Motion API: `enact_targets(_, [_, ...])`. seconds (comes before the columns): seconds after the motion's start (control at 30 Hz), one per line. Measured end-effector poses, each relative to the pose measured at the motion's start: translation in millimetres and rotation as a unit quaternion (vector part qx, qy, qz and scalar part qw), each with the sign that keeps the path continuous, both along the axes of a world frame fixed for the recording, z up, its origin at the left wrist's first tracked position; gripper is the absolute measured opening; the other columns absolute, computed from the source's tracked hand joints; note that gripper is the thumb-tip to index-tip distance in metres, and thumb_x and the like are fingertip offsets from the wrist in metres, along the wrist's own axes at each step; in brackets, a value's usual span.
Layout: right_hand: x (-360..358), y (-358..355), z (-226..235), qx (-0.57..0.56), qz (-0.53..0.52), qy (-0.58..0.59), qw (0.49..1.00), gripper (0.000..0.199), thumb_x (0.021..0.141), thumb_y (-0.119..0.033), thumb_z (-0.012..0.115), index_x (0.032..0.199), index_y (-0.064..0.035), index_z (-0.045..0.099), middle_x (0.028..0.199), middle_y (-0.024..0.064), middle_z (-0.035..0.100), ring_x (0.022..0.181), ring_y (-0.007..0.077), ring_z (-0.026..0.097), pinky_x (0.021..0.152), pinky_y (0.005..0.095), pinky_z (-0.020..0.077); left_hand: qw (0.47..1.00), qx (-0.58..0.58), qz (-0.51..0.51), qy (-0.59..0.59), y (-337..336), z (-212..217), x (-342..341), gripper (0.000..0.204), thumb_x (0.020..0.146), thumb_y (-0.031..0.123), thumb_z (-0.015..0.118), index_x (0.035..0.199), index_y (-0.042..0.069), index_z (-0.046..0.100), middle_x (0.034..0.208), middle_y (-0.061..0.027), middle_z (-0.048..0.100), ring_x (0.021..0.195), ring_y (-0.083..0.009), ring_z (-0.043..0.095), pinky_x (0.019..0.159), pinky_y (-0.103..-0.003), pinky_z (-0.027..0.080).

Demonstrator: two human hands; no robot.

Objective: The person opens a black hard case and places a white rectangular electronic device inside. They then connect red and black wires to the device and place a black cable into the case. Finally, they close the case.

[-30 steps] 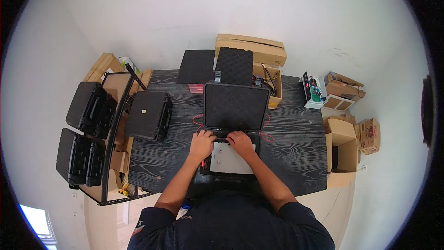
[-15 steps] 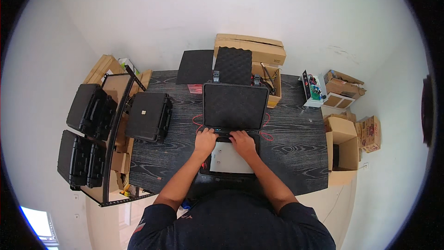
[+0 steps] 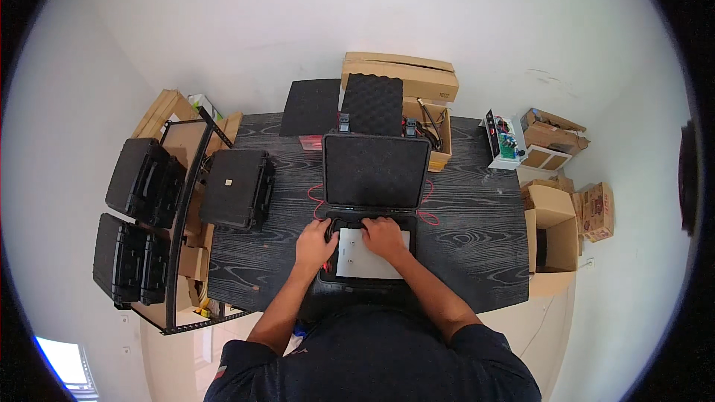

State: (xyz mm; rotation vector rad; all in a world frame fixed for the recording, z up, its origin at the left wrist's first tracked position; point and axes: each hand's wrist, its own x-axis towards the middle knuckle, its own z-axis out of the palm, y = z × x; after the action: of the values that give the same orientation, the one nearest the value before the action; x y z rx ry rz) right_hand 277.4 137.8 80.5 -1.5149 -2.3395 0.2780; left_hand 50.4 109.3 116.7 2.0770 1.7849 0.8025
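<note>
An opened black hard case [image 3: 412, 283] lies on the table in front of me, its foam-lined lid [image 3: 377, 173] standing up at the back. A flat silver panel [image 3: 365, 259] with small round fittings fills much of the case's base. Behind the panel runs a black cable [image 3: 344, 222], partly hidden by my fingers. My left hand [image 3: 316, 244] is at the base's back left corner, its fingers closed around part of the cable. Over the panel's back edge, my right hand [image 3: 384, 237] has bent fingers at the cable's other side. Something small and red lies left of the panel.
Red wires [image 3: 313, 193] loop out on both sides of the lid. A closed black case [image 3: 234, 187] sits left on the dark table [image 3: 477, 238]; more stand on a rack [image 3: 173, 268]. Behind are foam sheets [image 3: 372, 104] and cardboard boxes [image 3: 402, 73]. An exposed electronic unit [image 3: 505, 141] stands right.
My left hand has moved left and toward me, away from the case's hinge side. My right hand has come slightly nearer to me. More of the black cable shows between them.
</note>
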Motion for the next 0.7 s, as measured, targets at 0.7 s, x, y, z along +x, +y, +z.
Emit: enact_targets(0.7, [-14, 10, 17, -0.16, -0.011, 0.011, 0.987, 0.033, 0.091, -0.031, 0.068, 0.121, -0.015, 0.067, 0.093, 0.018, 0.075, 0.09, 0.0387, 0.074, 0.08, 0.053, 0.0583, 0.993, 0.056, -0.097, 0.022, 17, -40, 8, 0.037, 0.095, 0.017, 0.061, 0.131, 0.006, 0.066, 0.139, -0.0177, 0.058, 0.131, -0.0359, 0.054, 0.112, -0.059, 0.038])
